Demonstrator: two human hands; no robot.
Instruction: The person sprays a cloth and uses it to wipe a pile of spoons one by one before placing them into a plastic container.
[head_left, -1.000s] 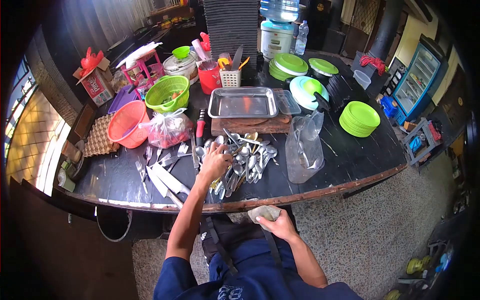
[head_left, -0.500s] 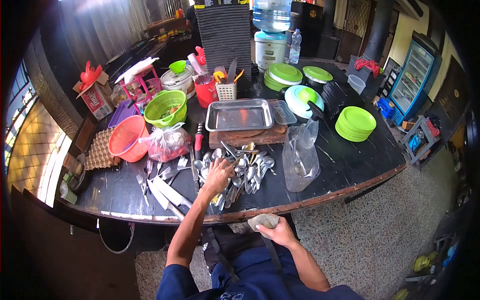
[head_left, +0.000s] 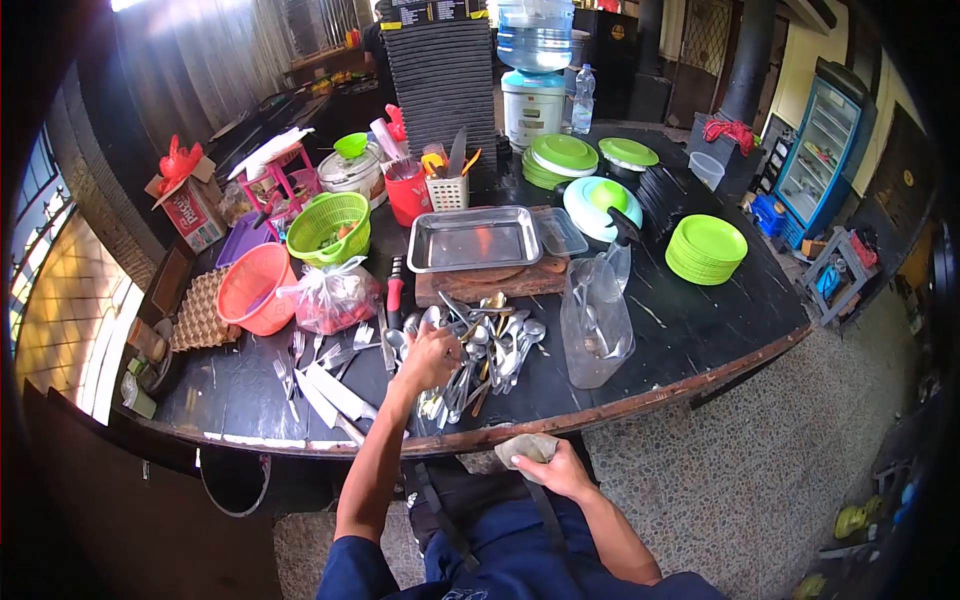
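My left hand (head_left: 432,360) is on a heap of metal spoons (head_left: 510,350). Its fingers are curled down among them, and what they pinch is hidden. My right hand (head_left: 564,470), closer to my body, is closed on a greyish cloth (head_left: 527,450) just off the table's front edge. Left of the heap lie two large knives (head_left: 345,392) with white blades, and several forks (head_left: 283,375). A knife with a red and black handle (head_left: 395,288) lies just behind the heap's left side. To its right, a clear plastic container (head_left: 597,330) holds a few pieces of cutlery.
Behind the spoons, a metal tray (head_left: 473,240) rests on a wooden board (head_left: 490,284). Red (head_left: 257,290) and green (head_left: 328,230) baskets and a filled plastic bag (head_left: 338,298) stand left. Stacked green plates (head_left: 705,250) sit right. The dark table's wooden edge (head_left: 680,382) curves ahead of me.
My left hand has shifted slightly down and left over the spoons, and its fingers are curled more. My right hand keeps the cloth in about the same place. The view has shifted slightly.
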